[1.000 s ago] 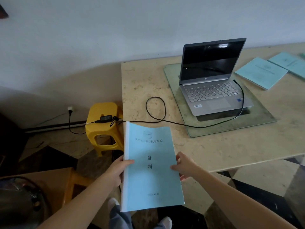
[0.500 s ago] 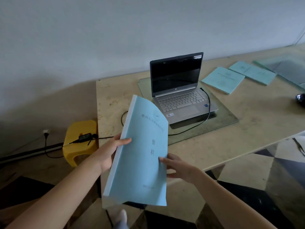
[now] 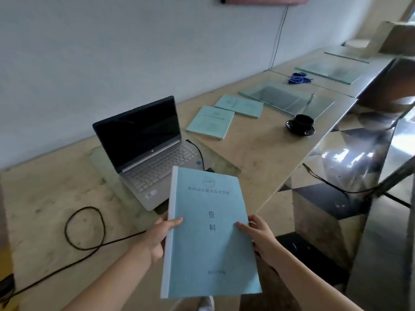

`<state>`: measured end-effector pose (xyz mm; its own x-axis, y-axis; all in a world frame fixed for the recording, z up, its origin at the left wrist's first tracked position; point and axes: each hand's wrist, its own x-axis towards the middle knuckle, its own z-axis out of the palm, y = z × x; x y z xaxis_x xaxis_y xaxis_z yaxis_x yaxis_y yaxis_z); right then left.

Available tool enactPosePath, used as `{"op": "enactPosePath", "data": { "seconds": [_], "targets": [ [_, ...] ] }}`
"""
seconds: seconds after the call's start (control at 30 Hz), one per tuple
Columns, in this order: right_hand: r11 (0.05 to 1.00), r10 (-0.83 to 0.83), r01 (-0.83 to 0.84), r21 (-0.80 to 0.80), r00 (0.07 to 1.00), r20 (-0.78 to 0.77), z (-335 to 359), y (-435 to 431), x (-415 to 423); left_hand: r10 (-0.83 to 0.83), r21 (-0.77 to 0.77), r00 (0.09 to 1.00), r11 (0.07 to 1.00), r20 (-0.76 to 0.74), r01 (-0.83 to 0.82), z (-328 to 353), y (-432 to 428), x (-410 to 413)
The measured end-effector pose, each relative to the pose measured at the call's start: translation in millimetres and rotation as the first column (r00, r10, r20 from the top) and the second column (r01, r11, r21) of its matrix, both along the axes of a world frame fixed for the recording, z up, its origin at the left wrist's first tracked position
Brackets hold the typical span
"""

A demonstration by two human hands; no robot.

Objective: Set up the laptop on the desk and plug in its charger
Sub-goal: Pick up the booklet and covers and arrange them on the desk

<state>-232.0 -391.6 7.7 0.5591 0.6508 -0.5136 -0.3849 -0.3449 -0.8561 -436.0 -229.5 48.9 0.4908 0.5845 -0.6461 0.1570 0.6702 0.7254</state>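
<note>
pale blue paper booklet (image 3: 211,239), white spine, dark print | slim silver laptop (image 3: 157,167), black screen | thin black cable (image 3: 65,228) | flat stone worktop (image 3: 258,153), mottled beige | round black cup (image 3: 303,120) on black saucer (image 3: 308,132) | glossy tiled floor (image 3: 325,198), black-and-pale triangles

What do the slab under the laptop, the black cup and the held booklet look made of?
The slab: probably glass, see-through with greenish edges. The cup: glossy black, likely glazed ceramic, judging by its sheen. The booklet: matte pale-blue paper or thin card cover, white spine strip.
</note>
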Motion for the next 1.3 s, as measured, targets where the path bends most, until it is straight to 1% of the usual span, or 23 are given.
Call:
{"op": "enactPosePath", "data": {
  "seconds": [0.2,0.33,0.43,0.5,0.6,0.67,0.77,0.9,1.0,1.07,1.17,1.3],
  "targets": [
    [0.995,-0.094,0.095,-0.01,0.99,0.106,-6,14,91,-0.088,-0.041,0.996,0.995,-0.008,0.087,-22,27,97],
    [0.986,-0.141,0.155,-0.069,0.974,0.179,-11,39,151,-0.133,-0.045,0.991,0.99,-0.023,0.132,-37,53,161],
    [0.972,-0.135,0.177,-0.152,0.957,0.256,-11,58,198,-0.151,-0.067,0.988,0.987,-0.042,0.148,-48,66,205],
    [0.965,-0.127,0.19,-0.182,0.942,0.311,-11,71,230,-0.193,-0.053,0.98,0.98,-0.056,0.19,-54,74,232],
    [0.956,-0.079,0.178,-0.232,0.921,0.382,-8,94,274,-0.215,-0.064,0.974,0.975,-0.064,0.211,-62,81,266],
    [0.951,-0.035,0.153,-0.269,0.917,0.397,-8,104,297,-0.26,-0.07,0.96,0.965,-0.102,0.254,-64,79,282],
    [0.951,0.027,0.101,-0.292,0.914,0.405,-18,115,328,-0.272,-0.084,0.954,0.961,-0.13,0.262,-70,81,304],
    [0.947,0.12,0.019,-0.32,0.906,0.406,-29,129,376,-0.28,-0.03,0.944,0.96,-0.171,0.28,-79,88,345],
    [0.936,0.205,-0.067,-0.346,0.902,0.38,-28,148,419,-0.3,-0.027,0.919,0.952,-0.255,0.304,-80,93,376],
    [0.925,0.256,-0.12,-0.36,0.898,0.358,-27,164,451,-0.277,-0.006,0.906,0.957,-0.319,0.29,-77,94,399],
    [0.902,0.339,-0.196,-0.385,0.875,0.347,-28,187,488,-0.213,0.039,0.902,0.969,-0.375,0.245,-77,102,428],
    [0.857,0.447,-0.318,-0.406,0.851,0.276,-32,212,517,-0.174,0.006,0.89,0.981,-0.423,0.194,-75,113,449]
  ]
}}
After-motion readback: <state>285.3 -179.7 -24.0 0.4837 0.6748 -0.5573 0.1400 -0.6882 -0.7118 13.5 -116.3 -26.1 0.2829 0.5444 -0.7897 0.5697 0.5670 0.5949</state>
